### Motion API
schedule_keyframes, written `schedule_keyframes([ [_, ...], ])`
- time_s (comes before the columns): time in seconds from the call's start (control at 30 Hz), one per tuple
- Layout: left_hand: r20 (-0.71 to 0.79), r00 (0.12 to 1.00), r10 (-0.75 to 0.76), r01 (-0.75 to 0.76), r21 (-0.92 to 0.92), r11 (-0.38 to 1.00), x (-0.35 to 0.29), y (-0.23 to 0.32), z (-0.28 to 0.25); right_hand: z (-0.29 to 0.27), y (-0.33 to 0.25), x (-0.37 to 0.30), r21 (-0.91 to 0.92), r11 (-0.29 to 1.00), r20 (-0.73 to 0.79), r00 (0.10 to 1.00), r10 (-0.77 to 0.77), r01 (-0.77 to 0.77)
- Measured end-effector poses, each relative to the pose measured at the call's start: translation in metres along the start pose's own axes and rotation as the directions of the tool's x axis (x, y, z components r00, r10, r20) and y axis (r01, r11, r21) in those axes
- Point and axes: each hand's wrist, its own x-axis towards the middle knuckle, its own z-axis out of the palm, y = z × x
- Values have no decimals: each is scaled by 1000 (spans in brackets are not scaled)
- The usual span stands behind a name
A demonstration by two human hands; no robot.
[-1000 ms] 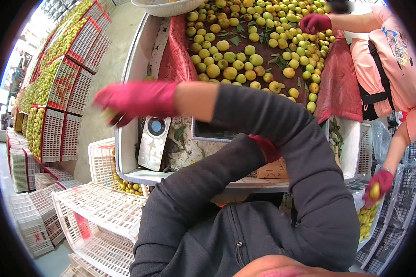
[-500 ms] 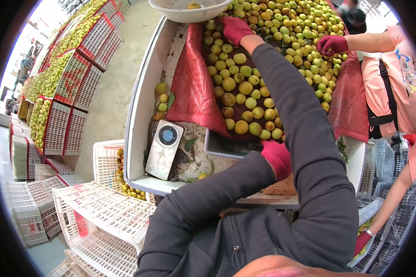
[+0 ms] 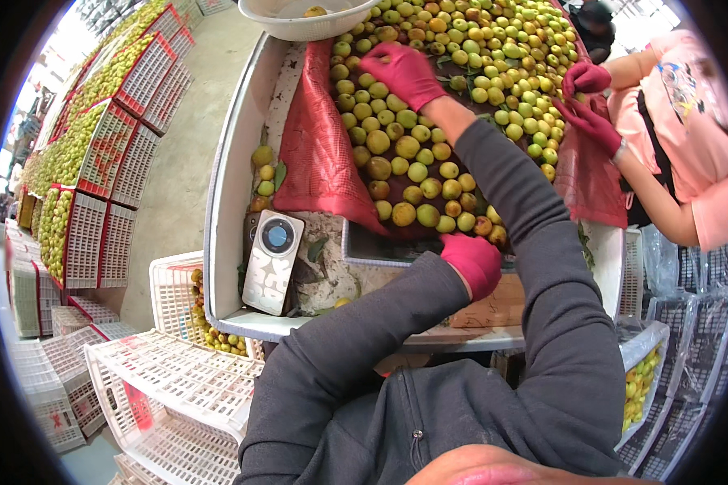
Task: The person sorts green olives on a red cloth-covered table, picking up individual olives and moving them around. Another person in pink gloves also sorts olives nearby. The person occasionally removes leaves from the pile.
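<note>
Small round green-yellow fruits [image 3: 416,172], some browned, cover a sorting table lined with dark cloth. My right hand [image 3: 404,74], in a magenta glove, reaches over their far left part. Its fingers are bent and drawn together low over the fruits; what is in them, if anything, I cannot make out. At the near edge of the fruits is my left hand [image 3: 473,263], gloved alike and curled like a fist. Its fingertips are turned away, hiding anything they hold. Red quilted cloth [image 3: 323,153] drapes along the left side of the fruits.
A white basket [image 3: 307,26] with a fruit inside stands at the far left. A phone [image 3: 273,263] lies in the table's near left corner. White plastic crates [image 3: 174,372] stand at my left. Across on the right, a co-worker's gloved hands [image 3: 586,105] are at the fruits.
My right hand has drawn back from beside the basket, a little nearer to me. The co-worker's lower hand has risen from the crate to the fruits. The whole view has shifted slightly.
</note>
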Motion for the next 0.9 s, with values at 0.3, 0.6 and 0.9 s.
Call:
schedule_keyframes([
  [0.3,-370,886,280,-399,-298,867,-6,-27,29,32,-280,-95,857,472,471,682,-559,-205],
  [0.6,33,999,28,-27,-23,999,-5,-3,-6,35,-33,-53,-74,949,-99,945,-313,307],
  [0.9,-33,998,45,-47,-74,996,-10,-14,0,-7,-7,-130,-465,800,395,898,-196,379],
])
